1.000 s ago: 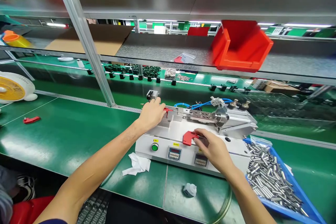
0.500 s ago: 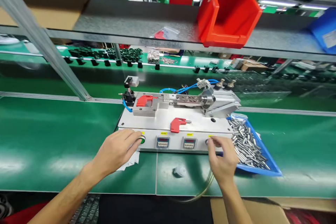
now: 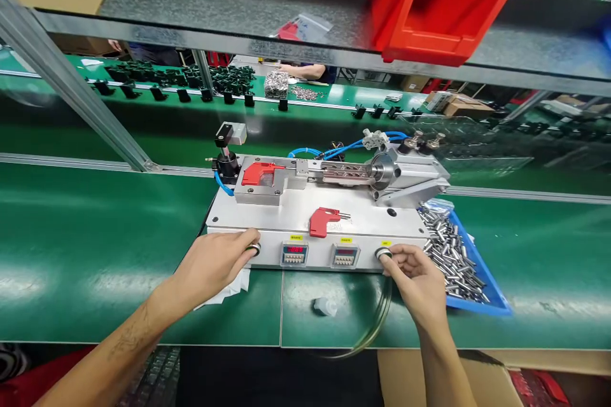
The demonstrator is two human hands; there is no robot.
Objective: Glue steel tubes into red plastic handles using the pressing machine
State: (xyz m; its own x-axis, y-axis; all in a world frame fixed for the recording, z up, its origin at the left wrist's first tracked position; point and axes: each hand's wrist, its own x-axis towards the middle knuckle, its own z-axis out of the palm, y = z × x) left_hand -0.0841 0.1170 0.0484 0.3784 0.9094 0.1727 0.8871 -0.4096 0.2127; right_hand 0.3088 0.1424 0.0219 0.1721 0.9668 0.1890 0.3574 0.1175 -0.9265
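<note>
Head view: at the near edge of the green bench, the left hand (image 3: 212, 267) lies half-open over a round push button (image 3: 254, 249) on the front panel of a pneumatic press (image 3: 317, 255). The right hand's fingertips (image 3: 392, 259) rest on a second button (image 3: 382, 254), and neither hand grips anything. A white cloth (image 3: 228, 289) sits under the left hand. Farther back, one red plastic part (image 3: 324, 221) lies on the top plate, another (image 3: 258, 173) sits in the fixture, and a blue tray (image 3: 482, 280) of steel tubes (image 3: 446, 254) stands just beside the press.

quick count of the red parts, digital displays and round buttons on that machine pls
flat red L-shaped parts: 2
rectangular digital displays: 2
round push buttons: 2
total: 6
</note>
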